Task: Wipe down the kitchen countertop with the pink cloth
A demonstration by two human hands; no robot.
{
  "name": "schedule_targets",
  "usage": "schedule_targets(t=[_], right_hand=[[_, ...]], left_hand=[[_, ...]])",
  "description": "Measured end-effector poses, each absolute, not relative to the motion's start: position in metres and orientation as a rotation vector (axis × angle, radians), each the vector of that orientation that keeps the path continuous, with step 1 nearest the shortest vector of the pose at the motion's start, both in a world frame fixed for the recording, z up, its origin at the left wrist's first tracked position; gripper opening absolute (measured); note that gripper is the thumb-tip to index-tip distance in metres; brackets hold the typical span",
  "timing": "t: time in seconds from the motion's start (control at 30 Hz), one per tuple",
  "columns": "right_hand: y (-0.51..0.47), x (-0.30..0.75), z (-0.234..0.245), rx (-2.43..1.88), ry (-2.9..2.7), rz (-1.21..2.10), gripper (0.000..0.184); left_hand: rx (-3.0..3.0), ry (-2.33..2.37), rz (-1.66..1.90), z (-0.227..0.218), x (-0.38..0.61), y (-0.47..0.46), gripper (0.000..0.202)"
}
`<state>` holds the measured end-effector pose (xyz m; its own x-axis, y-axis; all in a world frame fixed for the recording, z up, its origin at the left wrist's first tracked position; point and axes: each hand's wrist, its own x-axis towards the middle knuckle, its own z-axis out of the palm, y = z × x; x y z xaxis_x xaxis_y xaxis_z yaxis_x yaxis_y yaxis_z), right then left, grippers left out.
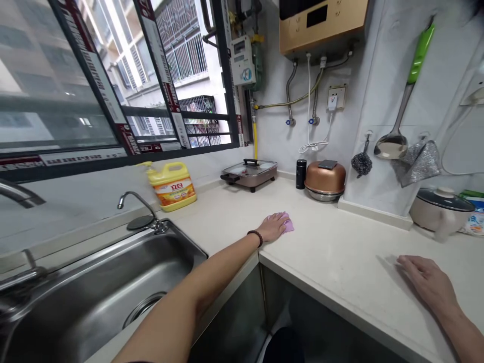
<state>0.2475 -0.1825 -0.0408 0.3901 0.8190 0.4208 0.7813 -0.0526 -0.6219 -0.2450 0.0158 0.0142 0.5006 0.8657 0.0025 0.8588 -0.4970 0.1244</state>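
My left hand (273,228) presses a pink cloth (288,225) onto the pale countertop (325,252), close to the inner corner. Its fingers lie over the cloth, and part of the cloth sticks out beyond them. A dark bead bracelet (256,237) circles that wrist. On the right, my right hand (431,282) is over the counter with nothing in it, its fingers loosely stretched out. Whether it touches the surface I cannot tell.
A steel sink (113,292) with a small curved faucet (138,196) lies left. Along the back stand a yellow detergent jug (173,187), an electric pan (249,174), a black flask (301,174) and a copper-coloured bowl (325,177). A lidded pot (440,209) stands right, beyond a ladle (393,143).
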Motion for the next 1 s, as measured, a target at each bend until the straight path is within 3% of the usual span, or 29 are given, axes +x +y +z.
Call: schedule_targets(t=[0.5,1.0], right_hand=[[-0.18,0.228,-0.035,-1.76,-1.475,0.062,0.058],[-0.181,0.237,-0.039,-1.728,-1.437,-0.041,0.055]], left_hand=[[2.725,1.213,0.004,0.014,-0.239,-0.05,0.063],[2.853,0.673,0.106,0.001,0.04,-0.05,0.062]])
